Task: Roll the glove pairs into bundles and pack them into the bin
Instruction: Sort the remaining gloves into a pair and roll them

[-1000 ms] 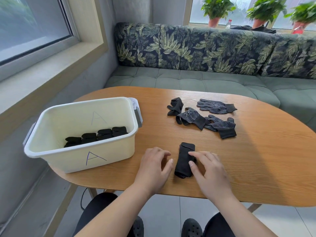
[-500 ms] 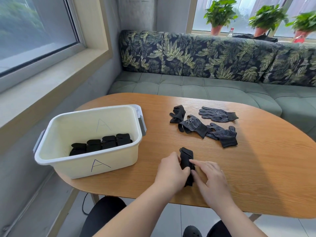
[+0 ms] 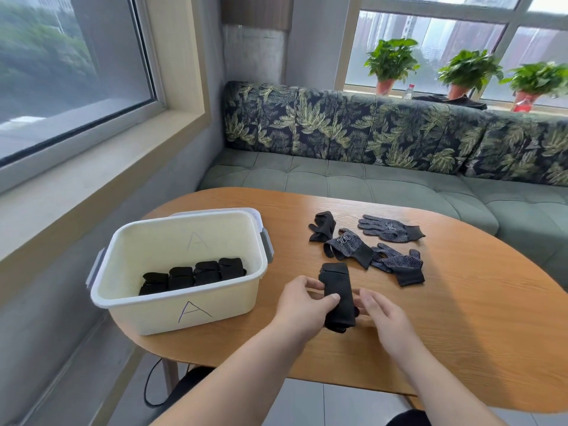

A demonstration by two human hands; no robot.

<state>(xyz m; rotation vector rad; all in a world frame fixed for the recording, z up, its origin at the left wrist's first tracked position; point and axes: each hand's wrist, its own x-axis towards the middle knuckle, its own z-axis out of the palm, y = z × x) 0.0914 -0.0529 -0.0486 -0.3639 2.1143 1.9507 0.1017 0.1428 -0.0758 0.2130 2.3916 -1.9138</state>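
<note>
Near the tabletop's (image 3: 461, 327) front edge: left hand (image 3: 302, 305) pinching a long, folded pair of black knit gloves (image 3: 338, 295), thumb on top; right hand (image 3: 382, 313) loosely spread, fingertips at its right side. Left, by the edge: cream rectangular plastic bin (image 3: 172, 312) marked "A", holding four soft black rolled bundles (image 3: 193, 275). Farther back, mid-table: four loose dotted-grip black gloves (image 3: 367, 245).
</note>
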